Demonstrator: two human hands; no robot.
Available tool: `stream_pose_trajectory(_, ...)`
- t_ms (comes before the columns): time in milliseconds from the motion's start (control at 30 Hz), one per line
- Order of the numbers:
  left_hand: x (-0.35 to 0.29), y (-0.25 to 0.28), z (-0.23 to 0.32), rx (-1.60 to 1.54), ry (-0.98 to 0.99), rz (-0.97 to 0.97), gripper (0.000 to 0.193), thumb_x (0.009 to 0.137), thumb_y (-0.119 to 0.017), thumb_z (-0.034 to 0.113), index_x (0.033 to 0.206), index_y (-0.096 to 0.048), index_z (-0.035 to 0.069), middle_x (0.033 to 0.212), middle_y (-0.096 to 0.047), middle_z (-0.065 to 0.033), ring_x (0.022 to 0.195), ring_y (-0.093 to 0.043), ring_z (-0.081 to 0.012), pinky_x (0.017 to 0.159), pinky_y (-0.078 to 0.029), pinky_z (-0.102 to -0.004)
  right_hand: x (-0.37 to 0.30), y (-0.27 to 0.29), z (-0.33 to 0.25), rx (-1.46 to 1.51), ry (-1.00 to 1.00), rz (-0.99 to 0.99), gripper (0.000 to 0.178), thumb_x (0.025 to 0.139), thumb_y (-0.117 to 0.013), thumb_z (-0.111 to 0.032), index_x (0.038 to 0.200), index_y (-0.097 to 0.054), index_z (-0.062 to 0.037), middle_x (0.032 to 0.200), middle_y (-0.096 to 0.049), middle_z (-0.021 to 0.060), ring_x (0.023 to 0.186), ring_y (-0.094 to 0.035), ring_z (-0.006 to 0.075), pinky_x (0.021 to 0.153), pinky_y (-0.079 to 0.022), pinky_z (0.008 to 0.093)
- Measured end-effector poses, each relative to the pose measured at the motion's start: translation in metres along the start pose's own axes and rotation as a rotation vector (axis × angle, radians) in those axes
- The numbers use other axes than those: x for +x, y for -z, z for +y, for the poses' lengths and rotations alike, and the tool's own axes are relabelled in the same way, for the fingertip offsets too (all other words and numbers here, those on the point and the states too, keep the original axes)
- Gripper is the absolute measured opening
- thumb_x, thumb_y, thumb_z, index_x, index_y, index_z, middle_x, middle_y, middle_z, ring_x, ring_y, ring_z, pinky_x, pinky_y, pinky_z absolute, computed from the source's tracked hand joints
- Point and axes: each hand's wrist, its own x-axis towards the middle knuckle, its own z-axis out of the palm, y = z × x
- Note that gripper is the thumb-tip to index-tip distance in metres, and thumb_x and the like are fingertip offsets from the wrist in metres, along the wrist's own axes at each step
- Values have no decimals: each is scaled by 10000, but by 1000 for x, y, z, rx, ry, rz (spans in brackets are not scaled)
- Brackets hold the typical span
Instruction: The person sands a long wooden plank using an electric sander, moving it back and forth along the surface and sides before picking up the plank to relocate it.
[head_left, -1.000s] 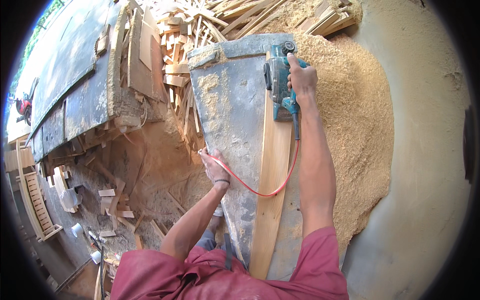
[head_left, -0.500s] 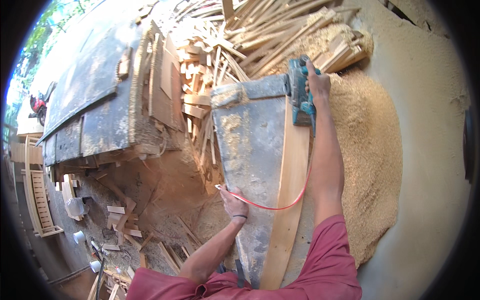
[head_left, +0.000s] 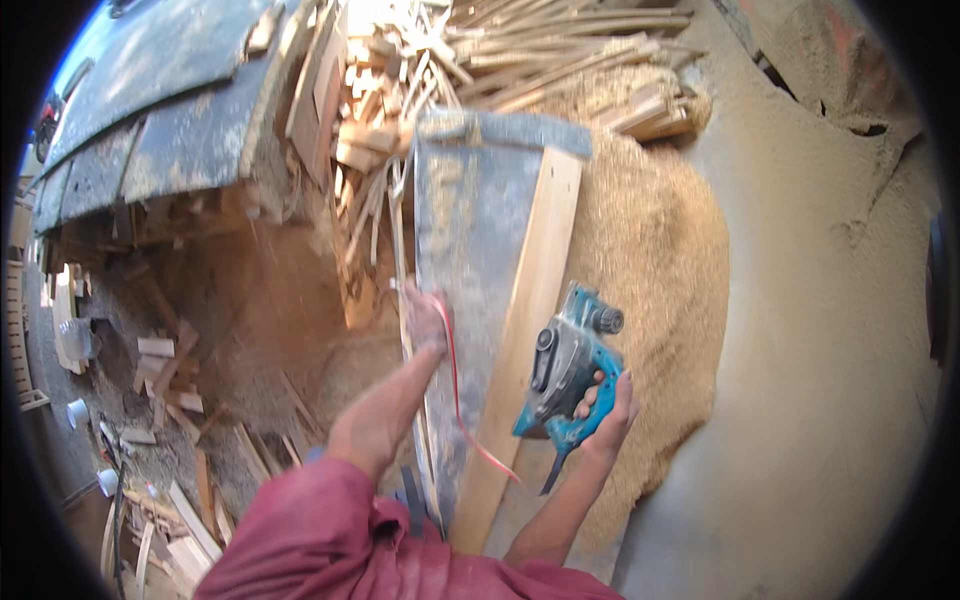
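Observation:
My right hand (head_left: pixel 608 425) is closed around the handle of a teal electric planer (head_left: pixel 568 365), which is tilted, its side facing up, over the right edge of a long pale wooden board (head_left: pixel 537 255). The board lies lengthwise on a worn grey bench (head_left: pixel 470 210). At the bench's left edge my left hand (head_left: pixel 428 320), somewhat blurred, grips a red cord (head_left: pixel 455 390). A short pale end sticks out past its fingers, and the cord sags across the board toward the planer's dark cable. The planer's underside is hidden.
A large heap of wood shavings (head_left: pixel 655 270) borders the bench on the right. Offcut strips (head_left: pixel 570 50) pile up beyond its far end. A dark slab-topped stack (head_left: pixel 190 140) stands at left, with scrap blocks (head_left: pixel 165 375) and white cups (head_left: pixel 77 412) on the ground below.
My right hand has brought the planer from the board's far end back toward me and tilted it. My left hand still grips the cord. The whole view has shifted.

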Motion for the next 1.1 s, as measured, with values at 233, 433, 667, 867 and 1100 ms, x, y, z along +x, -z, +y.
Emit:
stream_pose_trajectory(233,-4,0,-29,-230,-221,6,653,931,-561,437,1409,-408,18,1326,-556,-264,1216,-550,-418,1004,-428,-486,-185,129,30,-3,-127,255,380,981,-562,-482,1025,-583,-106,637,-510,-15,489,-473,96,478,-408,268)
stream_pose_trajectory(433,-27,80,-218,-530,-213,-460,346,1000,-513,323,1225,-587,71,952,-672,-167,794,-645,-319,733,-515,-408,-277,216,59,181,-81,302,335,978,-591,-419,1059,-587,-94,662,-525,4,501,-476,107,492,-417,282)
stream_pose_trajectory(667,-196,306,-520,552,-360,-520,444,1028,-383,442,1357,-489,164,1036,-661,-308,1014,-624,-495,850,-486,-561,-385,305,138,53,-157,395,291,936,-679,-303,987,-586,-33,645,-514,19,481,-484,115,439,-412,263)
stream_pose_trajectory(867,-324,399,-689,772,143,-731,484,1006,-453,468,1298,-573,100,1145,-693,-197,1110,-644,-368,926,-496,-448,-467,360,227,-86,-259,270,269,892,-713,-263,892,-601,-18,641,-531,28,474,-493,120,421,-411,268)
stream_pose_trajectory(1100,-359,400,-715,592,19,-661,338,983,-462,377,1105,-575,82,1097,-672,-240,1090,-627,-424,897,-489,-487,-525,382,293,-275,-152,41,276,889,-711,-272,803,-616,-28,582,-539,20,477,-503,107,460,-402,270)
